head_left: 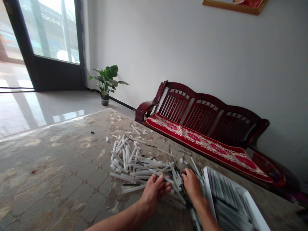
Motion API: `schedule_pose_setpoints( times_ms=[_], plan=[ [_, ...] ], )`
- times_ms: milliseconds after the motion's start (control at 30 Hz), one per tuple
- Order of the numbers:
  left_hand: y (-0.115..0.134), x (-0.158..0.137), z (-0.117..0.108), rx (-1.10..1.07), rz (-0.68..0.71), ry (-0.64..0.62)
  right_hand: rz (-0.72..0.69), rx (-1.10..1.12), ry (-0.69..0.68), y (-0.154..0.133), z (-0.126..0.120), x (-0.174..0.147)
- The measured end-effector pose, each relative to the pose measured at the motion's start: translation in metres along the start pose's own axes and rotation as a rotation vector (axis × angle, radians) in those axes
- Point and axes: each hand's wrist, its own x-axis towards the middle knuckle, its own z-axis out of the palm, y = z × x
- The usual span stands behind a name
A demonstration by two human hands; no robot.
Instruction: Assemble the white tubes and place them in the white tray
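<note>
My left hand point(156, 186) is closed in a pinch around a slim, pale pen-like tube point(166, 178), which slants across the fingers with a thin dark end pointing up and left. To the right, my right hand point(192, 183) reaches into the near side of the pile with its fingers curled. Whatever is between those fingertips is too small or hidden to make out. A loose pile of white plastic tubes point(131, 157) lies on the table before both hands, with thin dark rods and small white caps among them.
A white box point(250, 199) holding many grey, translucent pen-like sticks stands beside my right forearm. The table point(72, 166) has a patterned covering. Behind it are a dark red wooden bench point(199, 112), a potted plant point(105, 99) and a glass door point(55, 70).
</note>
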Motion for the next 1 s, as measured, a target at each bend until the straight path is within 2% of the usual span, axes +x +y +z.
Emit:
schedule_pose_setpoints(
  times_ms=[200,333,467,767,900,1000],
  plan=[
    [0.0,0.001,0.0,-0.008,0.018,0.011,0.183,0.536,-0.06,-0.026,-0.015,-0.027],
    [0.0,0.001,0.0,-0.026,0.018,0.015,0.182,0.636,-0.061,-0.046,-0.022,-0.049],
    [0.001,-0.001,-0.001,-0.027,0.014,0.017,0.181,0.638,-0.021,-0.053,-0.018,-0.059],
    [0.0,-0.003,-0.001,-0.014,0.029,-0.023,0.159,0.57,0.05,-0.053,-0.012,-0.06],
    [-0.001,-0.003,-0.001,-0.004,0.032,-0.023,0.107,0.48,0.058,-0.055,-0.015,-0.06],
    [-0.001,-0.004,-0.001,0.003,0.043,-0.023,0.014,0.372,0.093,-0.055,-0.016,-0.061]
  ],
)
